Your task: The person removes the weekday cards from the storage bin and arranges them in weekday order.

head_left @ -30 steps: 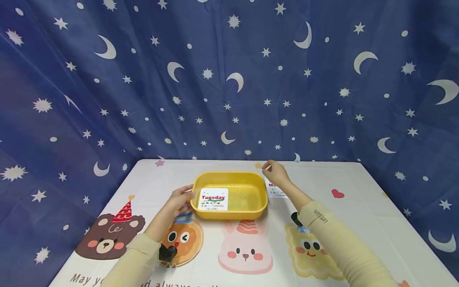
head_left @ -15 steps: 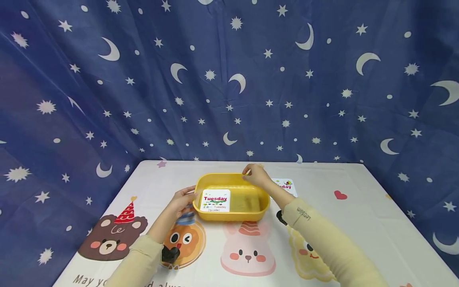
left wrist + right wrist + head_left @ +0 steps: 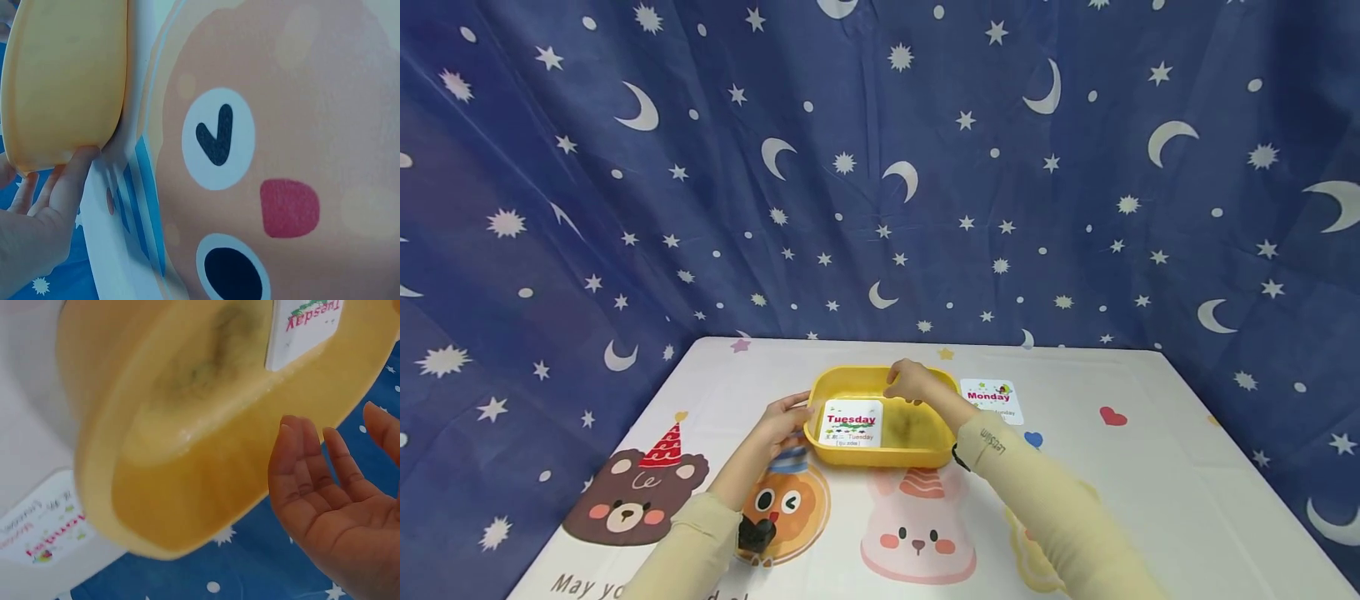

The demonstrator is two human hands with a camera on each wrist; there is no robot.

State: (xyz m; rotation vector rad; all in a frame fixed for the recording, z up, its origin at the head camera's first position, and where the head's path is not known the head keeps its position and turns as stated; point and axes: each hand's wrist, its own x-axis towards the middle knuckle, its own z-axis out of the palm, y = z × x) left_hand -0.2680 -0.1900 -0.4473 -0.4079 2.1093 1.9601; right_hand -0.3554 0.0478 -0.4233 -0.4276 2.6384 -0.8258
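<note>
My left hand (image 3: 779,423) holds the left end of a yellow plastic tray (image 3: 887,457). In the left wrist view its fingers (image 3: 74,181) lie against the tray's outer wall, with the thumb partly cut off at the edge. Inside the tray, at the left, lies a white "Tuesday" card (image 3: 851,422); in the right wrist view its side looks thick, like a stack. My right hand (image 3: 917,383) hovers over the tray's far side, fingers loosely bent and nothing between them. To the right of the tray, a white "Monday" card (image 3: 989,398) lies face up on the tabletop.
A white cloth (image 3: 1150,483) printed with cartoon animals covers the table. Behind and beside it hangs a dark blue curtain (image 3: 880,208) with moons and stars. A black strap piece (image 3: 756,533) shows at my left wrist.
My right hand has moved left from the "Monday" card to above the tray, uncovering that card. The left hand has stayed at the tray's left end. The view has shifted slightly.
</note>
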